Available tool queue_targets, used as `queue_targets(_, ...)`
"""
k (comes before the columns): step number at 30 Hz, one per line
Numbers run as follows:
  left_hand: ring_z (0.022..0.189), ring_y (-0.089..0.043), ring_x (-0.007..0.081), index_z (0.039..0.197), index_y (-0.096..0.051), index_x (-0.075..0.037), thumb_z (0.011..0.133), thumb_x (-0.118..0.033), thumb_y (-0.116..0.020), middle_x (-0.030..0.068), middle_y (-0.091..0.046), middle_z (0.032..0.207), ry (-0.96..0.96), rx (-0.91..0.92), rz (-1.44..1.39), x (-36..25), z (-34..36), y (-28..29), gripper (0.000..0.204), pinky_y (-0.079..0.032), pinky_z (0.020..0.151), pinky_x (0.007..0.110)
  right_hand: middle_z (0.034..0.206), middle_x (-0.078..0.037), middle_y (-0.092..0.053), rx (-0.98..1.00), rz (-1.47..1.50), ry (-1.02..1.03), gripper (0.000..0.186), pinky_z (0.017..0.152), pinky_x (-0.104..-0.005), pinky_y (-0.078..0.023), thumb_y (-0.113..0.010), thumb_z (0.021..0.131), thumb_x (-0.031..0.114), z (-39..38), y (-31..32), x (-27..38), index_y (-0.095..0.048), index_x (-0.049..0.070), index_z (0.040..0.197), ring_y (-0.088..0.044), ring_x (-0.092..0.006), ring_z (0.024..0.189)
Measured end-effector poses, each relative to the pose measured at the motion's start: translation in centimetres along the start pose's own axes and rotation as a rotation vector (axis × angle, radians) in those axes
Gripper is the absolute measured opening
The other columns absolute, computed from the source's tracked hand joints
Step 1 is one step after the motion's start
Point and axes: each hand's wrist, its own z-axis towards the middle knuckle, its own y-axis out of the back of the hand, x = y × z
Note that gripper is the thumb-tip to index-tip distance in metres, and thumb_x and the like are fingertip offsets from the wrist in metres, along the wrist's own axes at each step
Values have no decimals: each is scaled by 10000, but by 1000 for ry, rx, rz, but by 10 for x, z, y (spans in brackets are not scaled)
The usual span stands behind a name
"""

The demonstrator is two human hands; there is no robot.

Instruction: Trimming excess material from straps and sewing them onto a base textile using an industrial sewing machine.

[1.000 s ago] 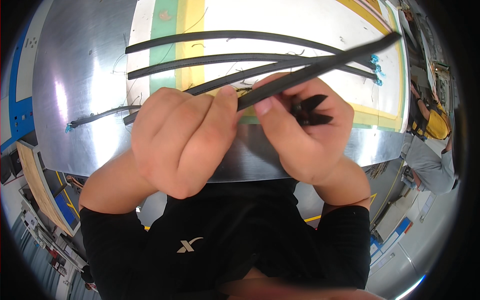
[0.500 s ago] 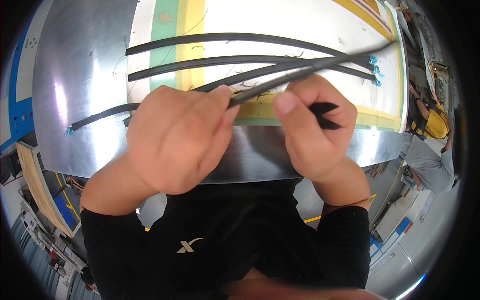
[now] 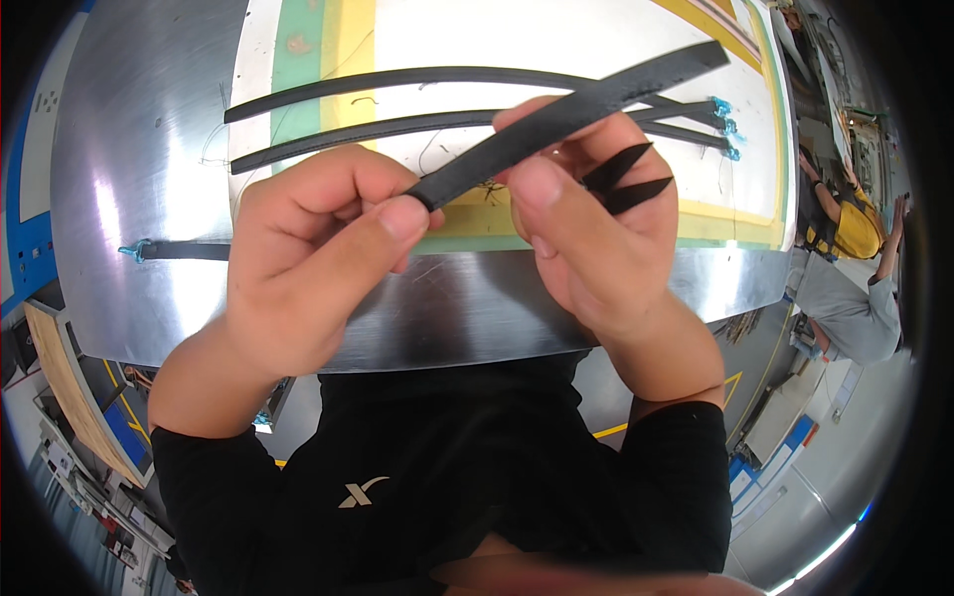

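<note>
We are holding a black strap clear of the metal table, slanting up from lower left to upper right, its far end projecting over the white board.

Our left hand is pinching the near end, thumb pressing from above against curled fingers. Our right hand is pinching the strap farther along, between thumb and fingers; the same hand is also carrying dark snips, their two pointed blades standing apart and pointing rightward. The handles are hiding in the palm, so we cannot tell how firmly they are seated.

Main worry: those blades are sitting near both strap and fingers. A loosening palm could let the snips roll, nicking skin or material. We are gripping only a short stretch at left; a slack thumb there could let that end slip and the strap twist.

Other straps are lying on the board beyond, crossing near their right ends, with blue tufts showing there. Loose threads are lying among them; lowering the strap carelessly could snag these or shift the layout.
</note>
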Motion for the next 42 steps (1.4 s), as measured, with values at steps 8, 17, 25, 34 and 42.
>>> queue_targets(8,683,-531,63,1059,-621,20,1005,-167,-553,27,-614,832,-8,-27,110,-5,2,-14,206,-408,622,210,889,-104,-688,9,38,82,120,627,-234,-425,-654,945,60,-3,4,-5,-601,-16,1022,-528,-72,683)
queue_targets(17,641,-445,78,946,-551,-22,1021,-217,-538,25,-542,779,60,-40,-79,1,6,-8,210,-357,592,228,656,-22,-556,-2,-406,414,135,503,-249,-353,-731,826,-22,-2,-6,-8,-615,26,780,-445,-91,530)
queue_targets(25,608,-398,76,876,-514,-41,1021,-242,-526,15,-486,742,148,-110,-291,-2,7,-11,248,-324,557,230,719,-13,-573,-90,-356,417,106,527,-202,-341,-721,845,-42,1,-7,-11,-630,0,881,-417,-36,572)
queue_targets(34,627,-400,71,919,-531,-37,1016,-223,-543,26,-534,794,119,-65,-212,3,5,-10,209,-330,572,225,987,-105,-688,-21,-38,53,179,632,-226,-409,-661,934,56,-3,1,-1,-600,-24,1082,-521,-67,698)
queue_targets(42,612,-395,86,898,-526,-38,1020,-244,-527,17,-490,735,69,-131,-189,3,5,-13,240,-320,573,235,755,51,-592,-128,-26,215,96,607,-195,-384,-690,934,46,2,0,-5,-625,-10,978,-482,-13,668)
